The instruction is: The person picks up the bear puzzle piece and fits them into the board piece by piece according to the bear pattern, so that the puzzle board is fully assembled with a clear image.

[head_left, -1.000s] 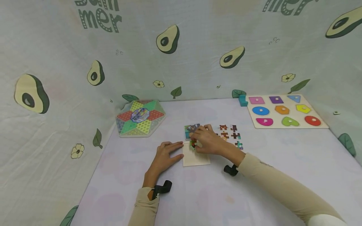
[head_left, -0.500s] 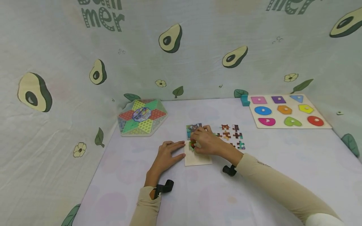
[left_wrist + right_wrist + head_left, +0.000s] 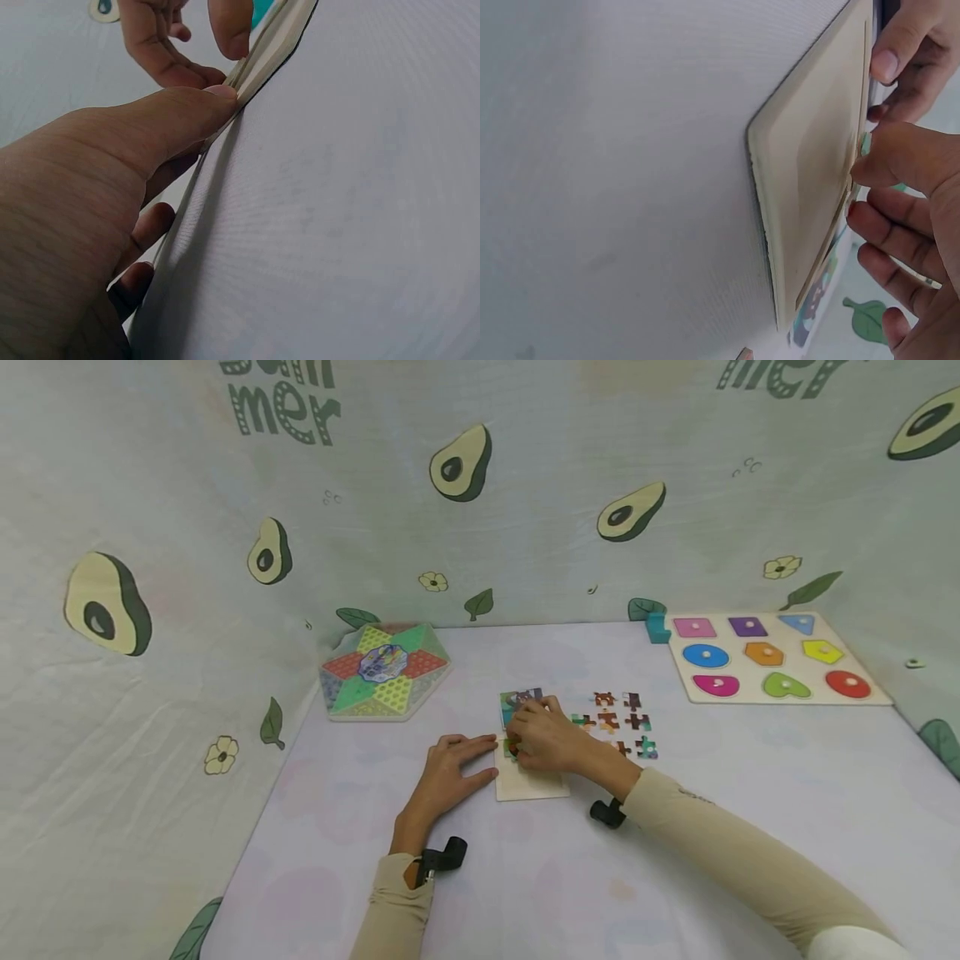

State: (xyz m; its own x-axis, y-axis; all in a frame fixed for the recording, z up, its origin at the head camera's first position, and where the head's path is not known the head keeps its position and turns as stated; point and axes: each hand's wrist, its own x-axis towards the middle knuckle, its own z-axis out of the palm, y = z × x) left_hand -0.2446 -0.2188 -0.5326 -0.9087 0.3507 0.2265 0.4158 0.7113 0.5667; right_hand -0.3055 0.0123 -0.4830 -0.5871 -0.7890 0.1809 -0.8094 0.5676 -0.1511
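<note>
A pale wooden puzzle board (image 3: 531, 788) with a raised rim lies flat on the table. My left hand (image 3: 444, 777) rests at its left side, fingers mostly straight; in the left wrist view the thumb (image 3: 191, 112) presses against the board's edge. Over the top left part of the board, my right hand (image 3: 551, 742) pinches a small green and red jigsaw piece (image 3: 511, 749), largely hidden by the fingers. The right wrist view shows that thumb and fingertips right at the inner edge of the rim. Just behind stands a small picture card (image 3: 513, 700), partly covered by the right hand.
Several loose jigsaw pieces (image 3: 608, 720) lie in rows right of the right hand. At the back left is a hexagonal patterned box (image 3: 386, 672). A shape puzzle board (image 3: 780, 658) lies at the back right, with a teal block (image 3: 657, 628) at its corner.
The head view has shifted a little, so everything appears further right. Relative to the board, my right hand has edged slightly left with the piece; my left hand stays at the board's edge.
</note>
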